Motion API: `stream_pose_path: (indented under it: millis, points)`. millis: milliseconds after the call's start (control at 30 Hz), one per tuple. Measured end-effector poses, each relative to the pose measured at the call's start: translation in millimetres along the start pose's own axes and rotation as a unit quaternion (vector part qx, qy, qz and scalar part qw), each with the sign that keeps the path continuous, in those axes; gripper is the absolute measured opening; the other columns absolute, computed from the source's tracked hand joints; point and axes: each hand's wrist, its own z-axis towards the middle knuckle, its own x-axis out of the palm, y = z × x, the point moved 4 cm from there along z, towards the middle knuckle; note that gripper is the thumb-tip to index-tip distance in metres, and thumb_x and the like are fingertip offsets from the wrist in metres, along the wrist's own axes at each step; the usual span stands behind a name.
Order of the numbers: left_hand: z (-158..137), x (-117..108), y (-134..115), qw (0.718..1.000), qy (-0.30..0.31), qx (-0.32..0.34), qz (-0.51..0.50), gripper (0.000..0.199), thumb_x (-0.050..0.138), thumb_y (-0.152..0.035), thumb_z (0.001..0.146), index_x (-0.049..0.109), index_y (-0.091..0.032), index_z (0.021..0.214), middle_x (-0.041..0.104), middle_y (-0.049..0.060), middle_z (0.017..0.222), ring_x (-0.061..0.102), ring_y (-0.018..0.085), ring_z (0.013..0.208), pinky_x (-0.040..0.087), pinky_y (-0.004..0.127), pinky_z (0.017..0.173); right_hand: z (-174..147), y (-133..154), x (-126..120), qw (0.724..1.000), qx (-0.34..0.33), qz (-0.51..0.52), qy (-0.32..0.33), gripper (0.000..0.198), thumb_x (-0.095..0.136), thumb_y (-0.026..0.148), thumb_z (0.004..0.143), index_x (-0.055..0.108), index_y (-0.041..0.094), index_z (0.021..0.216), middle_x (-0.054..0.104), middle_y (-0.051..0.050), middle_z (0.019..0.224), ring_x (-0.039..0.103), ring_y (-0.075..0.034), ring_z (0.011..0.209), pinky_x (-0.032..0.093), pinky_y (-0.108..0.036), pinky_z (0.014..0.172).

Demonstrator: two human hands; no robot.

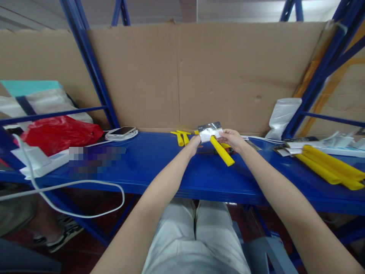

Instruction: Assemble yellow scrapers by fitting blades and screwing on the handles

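Both hands are out over the blue table, closed on one black-and-white printed card [210,131]. My left hand [195,144] grips its left edge, and my right hand [232,139] pinches the right side. From the card a yellow tube-like piece [222,151] points down toward me. Beneath it lies a partly hidden item with red and black parts [230,150]; I cannot make out its kind. Left of my hands, small yellow T-shaped pieces [180,139] lie near the cardboard wall.
More long yellow pieces with cards [332,167] are piled at the right, beside a white power strip [339,148]. A clear plastic bag [282,118] leans on the blue frame. At left are a phone [124,131], a red bag [61,133] and a looping white cable [85,216].
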Motion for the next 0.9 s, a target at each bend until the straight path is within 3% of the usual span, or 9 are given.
stream_pose_path:
  millis: [233,333,433,533,767,900]
  points:
    - [-1.3,-1.4,-5.4,0.998,-0.011,-0.013,-0.063,0.036,0.039,-0.047,0.086,0.063,-0.024,0.099,0.067,0.007,0.106,0.054,0.024,0.109,0.045,0.038,0.083,1.1,2.0,-0.4,0.998,-0.038,0.046,-0.02,0.022,0.048,0.007,0.085,0.049,0.016,0.066,0.062,0.002,0.057,0.06,-0.006,0.051,0.046,-0.014,0.054]
    - [-2.7,-4.4,-8.0,0.994,-0.033,-0.029,-0.096,0.037,0.046,-0.051,0.083,0.063,-0.021,0.095,0.065,0.01,0.107,0.056,0.026,0.107,0.047,0.037,0.082,2.6,1.3,-2.5,0.997,-0.039,0.05,-0.042,0.023,0.047,0.006,0.085,0.048,0.017,0.065,0.063,0.002,0.059,0.06,-0.005,0.051,0.046,-0.014,0.052]
    - [-5.6,-4.4,-9.4,0.992,-0.049,-0.037,-0.114,0.019,0.06,-0.026,0.078,0.06,-0.016,0.094,0.065,0.011,0.098,0.063,0.021,0.087,0.05,0.033,0.074,3.1,-1.1,-3.1,0.997,-0.029,0.039,-0.051,0.023,0.048,0.005,0.085,0.049,0.017,0.065,0.062,0.001,0.058,0.06,-0.006,0.051,0.045,-0.014,0.05]
    - [-8.7,-4.1,-8.6,0.988,-0.077,-0.045,-0.123,0.032,0.057,0.0,0.071,0.056,-0.014,0.1,0.065,0.008,0.086,0.062,0.013,0.068,0.052,0.027,0.066,2.7,-4.6,-1.8,0.998,-0.012,0.025,-0.051,0.021,0.048,0.005,0.084,0.049,0.016,0.066,0.062,0.0,0.058,0.06,-0.006,0.05,0.046,-0.014,0.049]
    - [-10.0,-5.8,-7.2,0.985,-0.119,-0.048,-0.116,0.053,0.055,0.006,0.067,0.048,-0.018,0.114,0.064,0.005,0.083,0.063,0.012,0.06,0.053,0.025,0.06,4.4,-9.2,-0.2,0.998,-0.008,0.006,-0.058,0.015,0.049,0.004,0.081,0.048,0.017,0.074,0.061,0.0,0.063,0.059,-0.006,0.051,0.048,-0.014,0.051]
    - [-10.7,-5.8,-9.1,0.987,-0.121,-0.036,-0.095,0.058,0.049,0.009,0.068,0.046,-0.018,0.118,0.063,0.004,0.082,0.062,0.011,0.062,0.053,0.023,0.061,8.5,-11.8,-3.4,0.994,-0.043,-0.021,-0.097,0.025,0.058,0.005,0.071,0.043,0.02,0.085,0.06,-0.001,0.088,0.059,-0.006,0.058,0.051,-0.018,0.057]
